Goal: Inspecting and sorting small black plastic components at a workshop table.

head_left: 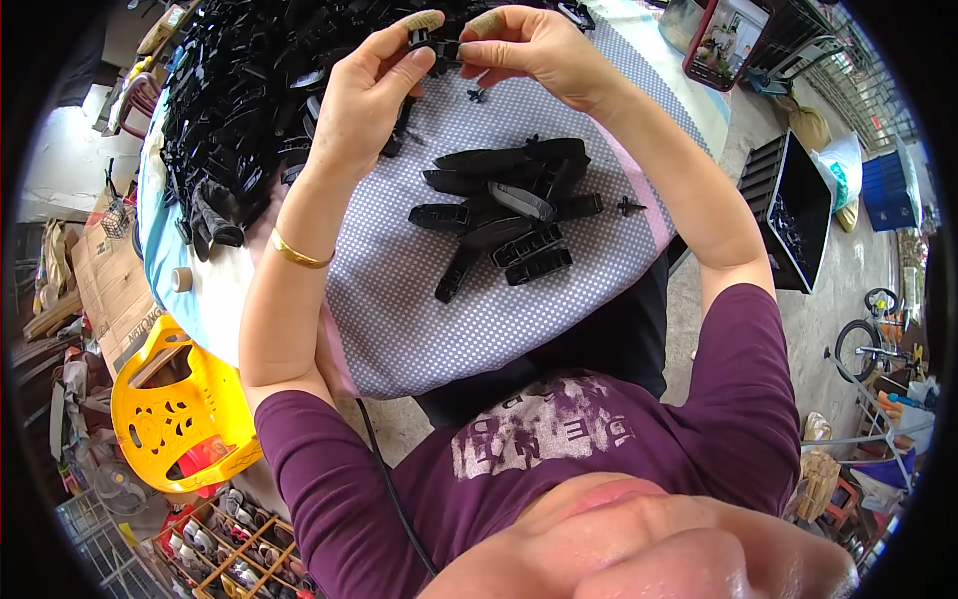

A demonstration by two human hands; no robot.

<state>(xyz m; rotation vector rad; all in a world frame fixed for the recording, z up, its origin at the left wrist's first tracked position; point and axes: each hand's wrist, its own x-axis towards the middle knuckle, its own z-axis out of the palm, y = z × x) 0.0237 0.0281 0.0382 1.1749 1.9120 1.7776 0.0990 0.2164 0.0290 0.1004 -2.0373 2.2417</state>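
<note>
Both hands are raised over the far part of the cloth-covered table, fingertips close together. Between thumb and index finger, my left hand point(374, 85) pinches a small black plastic part point(420, 38). My right hand point(544, 55) is closed in a pinch at the part's right side, on a thin dark piece whose kind is too small to tell. Tan wrapping covers the index fingertips. Below the hands lies a loose pile of black elongated plastic pieces point(494, 228). Small black star-shaped bits lie near it, one point(629, 207) at its right and one point(476, 96) beneath my hands.
A large heap of black plastic parts point(235, 120) covers the table's far left. The dotted cloth point(399, 344) hangs over the near edge. A phone point(726, 42) stands at the far right. A black crate point(788, 215) is right of the table, a yellow chair point(185, 409) left.
</note>
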